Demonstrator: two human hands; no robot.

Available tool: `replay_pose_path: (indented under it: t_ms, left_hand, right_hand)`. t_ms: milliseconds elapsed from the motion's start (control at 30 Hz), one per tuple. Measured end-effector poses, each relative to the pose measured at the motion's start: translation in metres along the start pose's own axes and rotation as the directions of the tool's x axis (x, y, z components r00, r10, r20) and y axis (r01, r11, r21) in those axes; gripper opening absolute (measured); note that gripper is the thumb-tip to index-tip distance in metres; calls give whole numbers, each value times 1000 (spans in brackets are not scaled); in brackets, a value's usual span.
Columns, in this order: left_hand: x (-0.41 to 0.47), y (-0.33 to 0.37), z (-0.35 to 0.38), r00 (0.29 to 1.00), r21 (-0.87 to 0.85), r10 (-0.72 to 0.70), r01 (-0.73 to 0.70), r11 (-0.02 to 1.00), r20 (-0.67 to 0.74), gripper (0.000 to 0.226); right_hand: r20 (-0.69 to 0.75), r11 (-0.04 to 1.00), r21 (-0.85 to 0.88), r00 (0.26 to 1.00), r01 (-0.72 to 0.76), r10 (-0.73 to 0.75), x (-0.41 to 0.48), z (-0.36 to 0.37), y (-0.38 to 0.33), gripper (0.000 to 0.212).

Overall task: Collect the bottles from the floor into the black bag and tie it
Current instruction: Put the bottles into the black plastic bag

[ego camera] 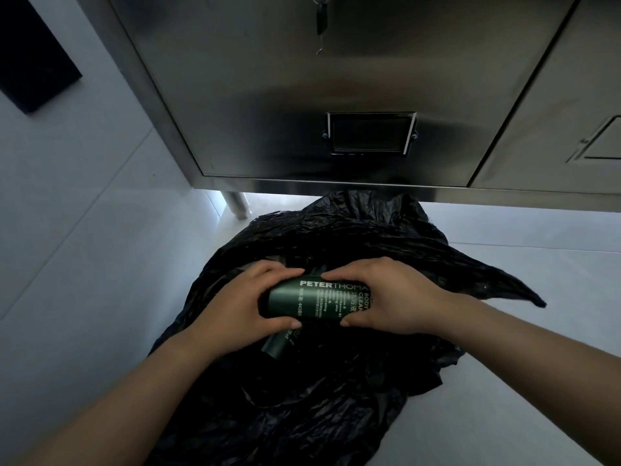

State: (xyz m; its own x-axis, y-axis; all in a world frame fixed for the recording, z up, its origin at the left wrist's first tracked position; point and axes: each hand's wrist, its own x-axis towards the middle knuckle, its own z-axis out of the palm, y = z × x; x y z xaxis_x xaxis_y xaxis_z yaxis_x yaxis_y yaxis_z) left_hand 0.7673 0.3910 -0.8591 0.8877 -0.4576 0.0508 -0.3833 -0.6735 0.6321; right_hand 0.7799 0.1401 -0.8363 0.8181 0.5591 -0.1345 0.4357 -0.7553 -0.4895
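Observation:
A dark green bottle (312,299) with white lettering lies sideways over the crumpled black bag (353,237) on the pale floor. My left hand (242,307) grips its left end and my right hand (386,297) grips its right end. A second dark green bottle (279,346) lies just below the first, on the bag's plastic, partly hidden under my left hand. The bag spreads from under the cabinet towards me, and I cannot tell where its mouth is.
A stainless steel cabinet (336,79) with a label holder (371,134) and a hanging key (321,20) stands right behind the bag, raised on a metal leg (237,203). A white wall with a black panel (30,62) is on the left. Pale floor (537,381) lies to the right.

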Motion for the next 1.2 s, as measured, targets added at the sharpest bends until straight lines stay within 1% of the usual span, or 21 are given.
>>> replay_pose_path:
  t_ms: [100, 200, 267, 300, 333, 400, 433, 467, 533, 567, 633, 700, 800, 833, 900, 967, 1000, 1033, 1100, 1133, 1200]
  left_hand:
    - [-7, -1, 2, 999, 49, 23, -21, 999, -43, 72]
    - [-12, -1, 0, 995, 55, 23, -18, 998, -95, 68]
    - [-20, -5, -5, 991, 34, -6, 11, 999, -132, 65]
    - [-25, -9, -9, 987, 25, -29, 33, 999, -156, 63]
    - [-31, -14, -14, 980, 13, -57, 61, 998, -188, 62]
    - [-46, -27, -23, 953, -43, -141, 134, 990, -267, 58]
    - [-54, -34, -26, 935, -82, -192, 175, 981, -299, 55]
    - [-61, -39, -29, 917, -118, -235, 208, 971, -321, 52]
    - [-73, -44, -31, 892, -173, -289, 242, 955, -348, 48]
    - [-77, -44, -31, 883, -197, -308, 251, 948, -354, 47]
    - [-82, -43, -29, 869, -245, -346, 272, 931, -353, 46]
    - [-85, -42, -26, 855, -262, -383, 303, 916, -350, 46]
    - [-87, -41, -20, 829, -297, -442, 351, 888, -341, 45]
    - [-89, -40, -18, 818, -313, -465, 368, 876, -338, 43]
    - [-91, -37, -13, 806, -315, -490, 394, 863, -333, 39]
    - [-95, -33, -9, 797, -313, -513, 422, 851, -318, 39]
    - [-97, -31, -7, 792, -315, -528, 439, 841, -307, 41]
    - [-100, -29, -4, 788, -311, -541, 456, 834, -295, 43]
    - [-104, -24, 2, 791, -286, -552, 483, 828, -263, 45]
    - [-106, -22, 6, 796, -267, -554, 494, 827, -242, 47]
    - [-105, -15, 15, 808, -234, -551, 506, 831, -210, 50]
  right_hand:
    - [6, 998, -38, 999, 54, -54, 4, -2, -4, 70]
    - [14, 996, 9, 996, 90, -90, 7, -4, -4, 66]
    - [-7, 995, 39, 996, 86, -86, 7, -13, 2, 63]
    - [-53, 996, 48, 996, 76, -74, 6, -19, 8, 62]
    - [-132, 996, 55, 990, 66, -58, 5, -27, 15, 60]
    - [-323, 998, 54, 946, 36, -16, 2, -43, 31, 55]
    - [-389, 999, 47, 921, 13, 6, 0, -49, 40, 54]
    - [-415, 999, 35, 910, -14, 27, -3, -53, 48, 57]
    - [-353, 998, -7, 934, -55, 49, -9, -53, 62, 71]
    - [-300, 998, -36, 953, -52, 39, -12, -49, 66, 78]
    - [-231, 995, -96, 973, -3, -19, -16, -36, 72, 85]
    - [-246, 989, -134, 965, 57, -89, -17, -27, 75, 85]
    - [-333, 969, -215, 924, 122, -190, -15, -21, 76, 79]
    - [-327, 958, -256, 921, 131, -214, -16, -18, 75, 79]
    - [-258, 925, -351, 934, 149, -248, -20, -7, 72, 79]
    - [-120, 897, -417, 969, 148, -216, -22, 3, 73, 80]
    - [-49, 898, -417, 983, 139, -175, -23, 7, 76, 77]
    - [8, 912, -389, 990, 133, -141, -25, 8, 79, 69]
    - [50, 957, -264, 993, 120, -111, -33, 7, 86, 40]
    - [29, 977, -186, 995, 101, -97, -40, 6, 89, 29]
    - [-54, 995, -72, 996, 62, -66, -58, 4, 95, 19]
